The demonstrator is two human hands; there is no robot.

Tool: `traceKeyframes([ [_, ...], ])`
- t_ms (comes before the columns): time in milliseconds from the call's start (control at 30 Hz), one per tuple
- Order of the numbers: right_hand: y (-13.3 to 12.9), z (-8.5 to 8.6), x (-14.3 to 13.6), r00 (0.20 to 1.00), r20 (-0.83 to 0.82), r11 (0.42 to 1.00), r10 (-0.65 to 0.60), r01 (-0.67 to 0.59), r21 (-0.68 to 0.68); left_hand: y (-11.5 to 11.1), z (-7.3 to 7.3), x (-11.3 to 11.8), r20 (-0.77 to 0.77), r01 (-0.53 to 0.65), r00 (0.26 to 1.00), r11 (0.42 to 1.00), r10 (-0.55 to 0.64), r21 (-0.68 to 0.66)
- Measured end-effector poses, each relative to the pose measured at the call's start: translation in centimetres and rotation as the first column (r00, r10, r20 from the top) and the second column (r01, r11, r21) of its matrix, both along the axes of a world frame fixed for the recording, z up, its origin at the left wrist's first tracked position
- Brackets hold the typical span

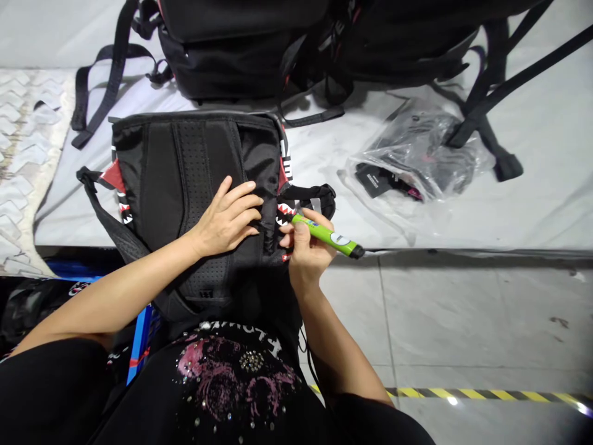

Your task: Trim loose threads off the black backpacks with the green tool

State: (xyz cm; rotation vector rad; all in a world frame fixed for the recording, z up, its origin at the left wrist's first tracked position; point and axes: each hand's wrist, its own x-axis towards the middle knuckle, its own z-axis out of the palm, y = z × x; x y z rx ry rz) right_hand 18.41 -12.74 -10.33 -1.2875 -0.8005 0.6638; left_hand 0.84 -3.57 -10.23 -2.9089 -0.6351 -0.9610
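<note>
White-covered desk (319, 154), grey tiled floor (445, 315) beyond its near edge. Item: one black backpack (160, 179), back panel up at the desk's edge, lower end overhanging towards me. Left hand (229, 216): fingers loosely spread, flat on the panel, gripping nothing. Right hand (308, 250): fingers pinched around a green marker (324, 235), tip at the shark-mouth print (284, 215) on the side. Adjacent: clear plastic bag (435, 154); black bags (231, 62) behind. Status: side work apparently under way; strokes finished or remaining, I cannot tell.
</note>
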Motion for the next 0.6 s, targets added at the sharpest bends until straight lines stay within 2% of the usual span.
traceKeyframes([
  [100,-0.2,0.0,0.1,0.997,0.077,0.999,0.005,-0.002,-0.034,-0.1,-0.1,0.1,-0.003,-0.004,1.000,1.000,0.004,-0.007],
  [167,-0.3,-0.1,0.1,0.979,0.195,0.998,-0.052,0.058,-0.027,-0.3,-0.2,0.2,0.016,-0.013,1.000,1.000,0.013,-0.010],
  [267,0.1,-0.6,0.1,0.866,0.491,0.995,-0.097,0.096,0.028,-0.5,-0.4,0.1,0.043,-0.030,0.999,0.996,0.034,-0.085],
  [333,0.4,-0.9,0.2,0.777,0.629,0.999,-0.031,0.043,-0.003,-0.5,-0.5,0.1,0.018,-0.064,0.998,0.986,0.068,-0.156],
  [467,1.1,-0.9,0.4,0.735,0.672,0.994,0.091,-0.032,-0.100,-0.5,-0.4,0.1,-0.063,-0.119,0.992,0.970,0.108,-0.213],
  [600,1.4,-0.7,0.5,0.722,0.678,0.988,0.139,-0.049,-0.150,-0.4,-0.4,0.2,-0.031,-0.095,0.995,0.969,0.090,-0.230],
])
